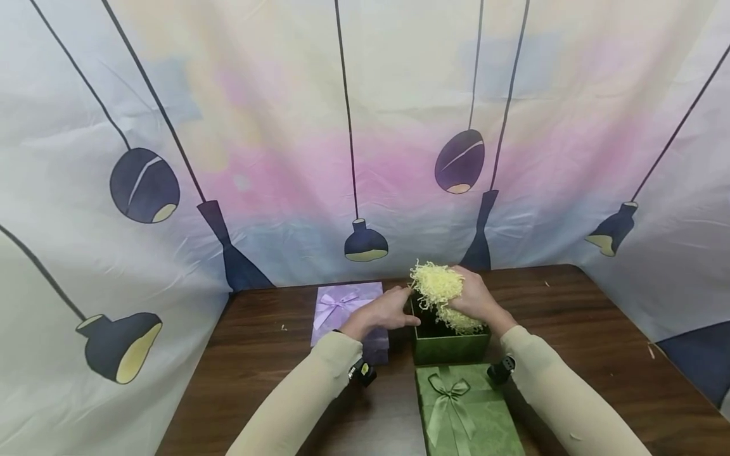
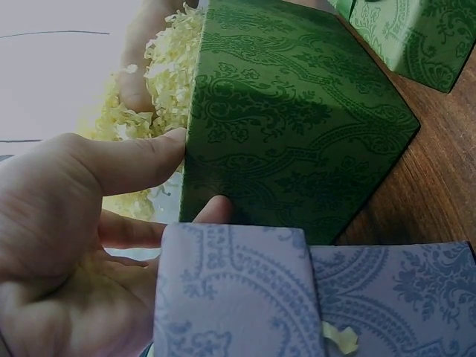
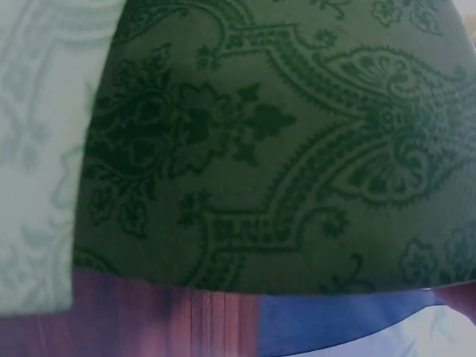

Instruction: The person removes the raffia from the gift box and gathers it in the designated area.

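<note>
A bunch of pale yellow shredded paper (image 1: 438, 283) rises above the open green gift box (image 1: 450, 349); more of it spills down inside. My right hand (image 1: 474, 296) holds the bunch from its right side, its fingertips partly hidden by the strands. At the box's left wall is my left hand (image 1: 389, 310), thumb tip at the rim and a fingertip against the outer side in the left wrist view. A lilac gift box (image 1: 349, 301) with a ribbon bow stands just left of the green one, under the left hand. In the right wrist view, the patterned green wall (image 3: 245, 149) fills most of the picture.
A green lid (image 1: 490, 402) with a ribbon bow lies in front of the green box, between the forearms. Small paper scraps (image 1: 283, 327) dot the brown wooden table (image 1: 256, 380). Behind the table hangs a cloth (image 1: 285, 126) printed with lamps.
</note>
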The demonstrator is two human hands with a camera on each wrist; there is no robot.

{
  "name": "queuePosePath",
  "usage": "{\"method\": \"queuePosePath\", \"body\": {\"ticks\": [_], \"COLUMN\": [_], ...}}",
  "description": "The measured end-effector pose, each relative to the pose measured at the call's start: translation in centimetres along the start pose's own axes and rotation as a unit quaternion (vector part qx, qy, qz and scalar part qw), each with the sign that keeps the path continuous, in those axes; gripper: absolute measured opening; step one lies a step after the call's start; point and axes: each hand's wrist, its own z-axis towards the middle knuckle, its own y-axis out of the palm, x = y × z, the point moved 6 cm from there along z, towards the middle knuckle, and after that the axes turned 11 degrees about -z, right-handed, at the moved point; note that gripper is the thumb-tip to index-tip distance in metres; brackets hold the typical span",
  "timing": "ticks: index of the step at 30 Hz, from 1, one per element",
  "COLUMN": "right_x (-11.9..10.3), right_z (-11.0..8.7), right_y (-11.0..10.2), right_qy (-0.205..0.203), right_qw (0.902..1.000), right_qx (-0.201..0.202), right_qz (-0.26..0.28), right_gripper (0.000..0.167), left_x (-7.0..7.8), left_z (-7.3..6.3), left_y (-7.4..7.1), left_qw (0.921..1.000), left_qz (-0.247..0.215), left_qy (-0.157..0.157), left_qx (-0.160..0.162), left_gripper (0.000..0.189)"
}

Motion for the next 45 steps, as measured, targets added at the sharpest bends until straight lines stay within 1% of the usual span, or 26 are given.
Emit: {"method": "queuePosePath", "body": {"ticks": [7,14,22,29,37,45], "right_x": [0.0,-0.4,0.0,-0.1,0.2,0.6], "right_z": [0.2,0.6,0.3,0.3,0.3,0.0], "right_y": [-1.1,-2.0,-3.0,-3.4,-4.2,-5.5], "right_qy": [-0.002,-0.007,0.022,0.015,0.029,0.036], "right_qw": [0.9997,0.9994,0.9995,0.9994,0.9992,0.9985], "right_qx": [0.023,0.025,0.024,0.03,0.026,0.035], "right_qz": [-0.01,-0.022,0.0,-0.005,-0.007,-0.02], "right_gripper": [0.06,0.06,0.064,0.064,0.061,0.061], "left_x": [0.0,0.0,-0.1,-0.1,0.0,-0.1], "left_z": [-0.1,-0.1,0.1,0.1,0.0,0.0], "left_y": [0.1,-0.1,0.0,0.0,0.0,0.1], "left_qw": [1.0,1.0,1.0,1.0,1.0,1.0], "left_qz": [0.003,0.002,-0.004,-0.003,-0.005,-0.005], "left_qy": [-0.002,0.007,0.005,0.001,0.002,-0.002], "left_qx": [0.001,0.004,0.006,0.007,0.006,0.004], "left_gripper": [0.074,0.074,0.072,0.073,0.071,0.071]}}
